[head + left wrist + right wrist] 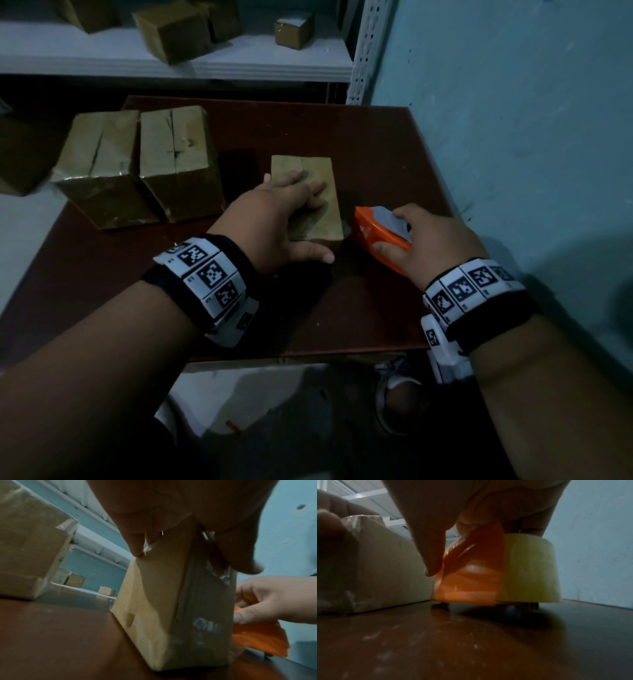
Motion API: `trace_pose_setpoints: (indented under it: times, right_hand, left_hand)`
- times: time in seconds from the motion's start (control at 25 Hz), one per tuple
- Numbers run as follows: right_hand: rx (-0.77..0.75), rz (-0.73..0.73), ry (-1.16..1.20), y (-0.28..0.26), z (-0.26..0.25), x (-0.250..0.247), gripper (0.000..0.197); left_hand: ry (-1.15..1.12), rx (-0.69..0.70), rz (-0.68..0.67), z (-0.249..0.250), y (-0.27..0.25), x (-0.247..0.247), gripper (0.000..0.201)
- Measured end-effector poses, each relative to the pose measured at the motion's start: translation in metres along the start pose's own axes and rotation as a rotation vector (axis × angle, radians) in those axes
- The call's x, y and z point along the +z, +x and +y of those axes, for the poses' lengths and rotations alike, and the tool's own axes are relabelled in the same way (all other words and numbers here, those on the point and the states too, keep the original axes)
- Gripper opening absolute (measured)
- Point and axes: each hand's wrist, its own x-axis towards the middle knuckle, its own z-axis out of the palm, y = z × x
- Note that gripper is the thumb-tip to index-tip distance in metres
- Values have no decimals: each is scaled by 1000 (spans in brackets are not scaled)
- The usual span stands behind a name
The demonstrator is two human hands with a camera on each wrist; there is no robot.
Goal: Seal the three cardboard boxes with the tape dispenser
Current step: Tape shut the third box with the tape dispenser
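Observation:
A small cardboard box (322, 222) lies flat in the middle of the dark brown table (359, 137). My left hand (281, 212) rests on top of it with the fingers laid flat and the thumb against its near end. In the left wrist view the small box (154, 601) shows old tape on its near face. My right hand (431, 240) grips an orange tape dispenser (368, 231) just right of the box, low over the table. The right wrist view shows the dispenser (471, 574) beside the box (385, 568), with its pale tape roll (529, 568). Two larger boxes (99, 164) (178, 157) stand at the back left, their top seams open.
A white shelf (274, 65) behind the table carries several more boxes. A blue wall (513, 137) runs close along the table's right side. Another box (20, 154) sits off the table's left edge. A shoe (394, 387) shows below the near edge.

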Motion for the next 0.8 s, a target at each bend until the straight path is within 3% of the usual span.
trace_pose_setpoints:
  times: [0.16,0.28,0.44,0.64,0.8]
  right_hand:
    - [-50,228,53,-3,-6,-8,64]
    - [-155,390,433,-9,-23,-12,56]
    - [-144,197,919,-20,-58,3,56]
    - [-98,-19,968,-23,-73,19,60]
    - [-2,-56,1077,-24,-82,31,57]
  left_hand:
    - [-29,10,-15,4,-1,0,108]
    - [-13,15,-25,0,-1,0,114]
    - [6,67,11,4,-10,-1,110]
    - [-66,101,28,4,-20,4,97]
    - [-103,112,43,1,-23,6,95]
